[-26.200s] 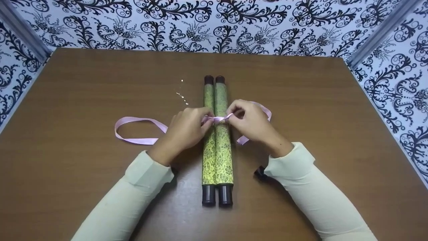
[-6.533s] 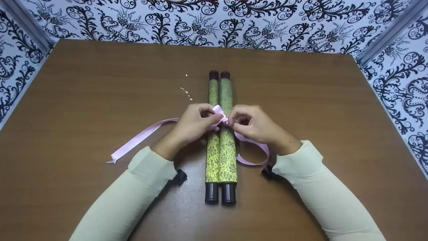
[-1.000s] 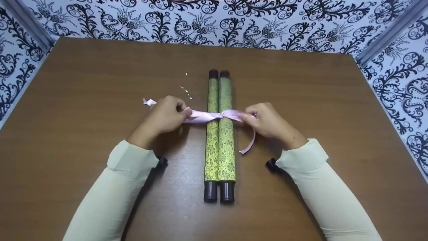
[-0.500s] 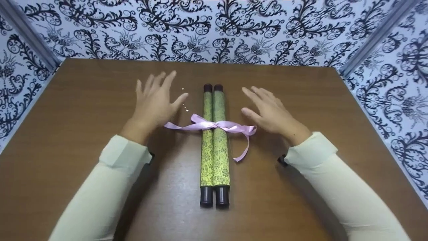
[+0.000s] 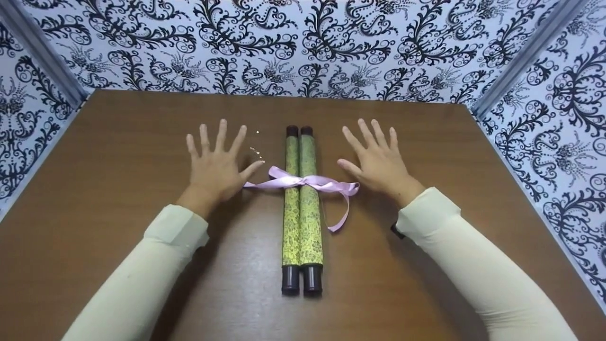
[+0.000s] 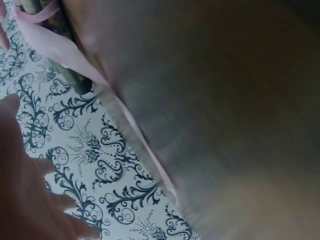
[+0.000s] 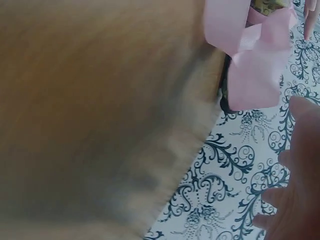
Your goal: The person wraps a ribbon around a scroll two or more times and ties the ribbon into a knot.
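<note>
Two yellow-green patterned rolls with dark end knobs, like scrolls, lie side by side: the left roll (image 5: 290, 227) and the right roll (image 5: 311, 227). A pink satin ribbon (image 5: 326, 183) is knotted across their middle, with loose ends to both sides and one tail curling down on the right. My left hand (image 5: 215, 173) is spread flat left of the rolls, its thumb close to the ribbon's left end. Fingers apart, my right hand (image 5: 381, 168) is to the right of the ribbon and holds nothing. The wrist views show the ribbon (image 7: 257, 75) beside each hand.
The brown wooden table (image 5: 142, 123) carries a few tiny white specks (image 5: 256, 151) near the left thumb. Walls (image 5: 265, 42) with black scroll patterns stand behind and at both sides of the table.
Both hands pulled the ribbon ends outward a second ago, then let go and spread their fingers. The ribbon now lies loose-ended across the rolls, and the head view has tilted up slightly.
</note>
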`<state>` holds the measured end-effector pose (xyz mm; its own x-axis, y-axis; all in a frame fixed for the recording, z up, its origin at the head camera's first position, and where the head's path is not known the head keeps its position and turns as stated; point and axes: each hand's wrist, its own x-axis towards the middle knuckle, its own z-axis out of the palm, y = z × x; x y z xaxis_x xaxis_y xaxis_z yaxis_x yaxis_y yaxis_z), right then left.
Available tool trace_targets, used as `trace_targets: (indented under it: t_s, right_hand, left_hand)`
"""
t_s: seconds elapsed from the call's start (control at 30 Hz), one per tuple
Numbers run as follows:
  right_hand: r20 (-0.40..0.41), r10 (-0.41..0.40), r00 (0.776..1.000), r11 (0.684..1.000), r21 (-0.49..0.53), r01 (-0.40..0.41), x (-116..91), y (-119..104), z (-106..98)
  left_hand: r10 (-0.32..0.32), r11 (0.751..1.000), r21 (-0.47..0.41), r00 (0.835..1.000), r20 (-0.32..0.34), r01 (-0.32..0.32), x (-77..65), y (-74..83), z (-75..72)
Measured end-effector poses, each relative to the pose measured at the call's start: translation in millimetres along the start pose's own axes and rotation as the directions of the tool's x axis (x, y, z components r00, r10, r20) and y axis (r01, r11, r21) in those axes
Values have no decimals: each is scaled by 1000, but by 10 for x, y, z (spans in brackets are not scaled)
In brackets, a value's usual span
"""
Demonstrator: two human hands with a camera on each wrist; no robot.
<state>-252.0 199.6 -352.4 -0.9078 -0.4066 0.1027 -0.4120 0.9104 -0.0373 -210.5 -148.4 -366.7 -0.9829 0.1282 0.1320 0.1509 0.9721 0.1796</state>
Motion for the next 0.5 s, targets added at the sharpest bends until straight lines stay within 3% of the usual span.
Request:
trace_targets:
  t_s: [0.13,0.5]
  right_hand:
    - [-35,3,999,1000,-4,-3,1,25,19]
    - [-40,-17,999,999,32,18,-49,30,5]
  left_hand:
    - [-27,1000,-4,1000,4,27,5,5,-22]
    - [-1,1000,-31,998,67,3,27,76,-88]
